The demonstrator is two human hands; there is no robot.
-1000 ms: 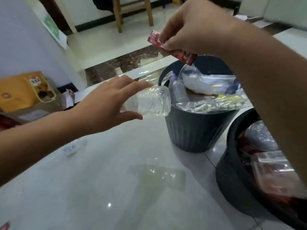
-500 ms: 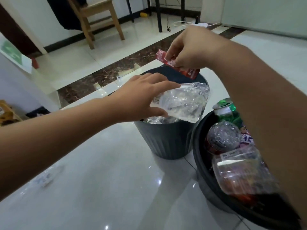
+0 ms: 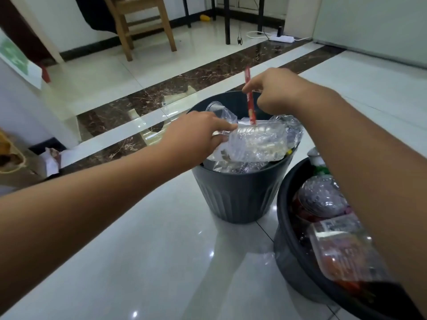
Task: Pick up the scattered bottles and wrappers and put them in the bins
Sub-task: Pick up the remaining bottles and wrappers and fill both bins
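My left hand (image 3: 196, 132) grips a crushed clear plastic bottle (image 3: 254, 144) and holds it lying across the top of the far dark grey bin (image 3: 235, 195), which is piled with clear plastic. My right hand (image 3: 275, 91) pinches a thin red wrapper (image 3: 250, 105) that hangs upright over the same bin, its lower end touching the bottle. A second dark bin (image 3: 291, 257) stands at the right, holding several bottles, partly hidden by my right forearm.
A wooden chair (image 3: 141, 21) and dark table legs (image 3: 227, 19) stand at the back, with a white power strip (image 3: 282, 38) on the floor. Cardboard and paper (image 3: 52, 160) lie at the left by the wall. The floor is glossy white tile.
Both hands moved down over the far bin. The bottle now rests on the pile in it, and the red wrapper has turned from slanted to upright.
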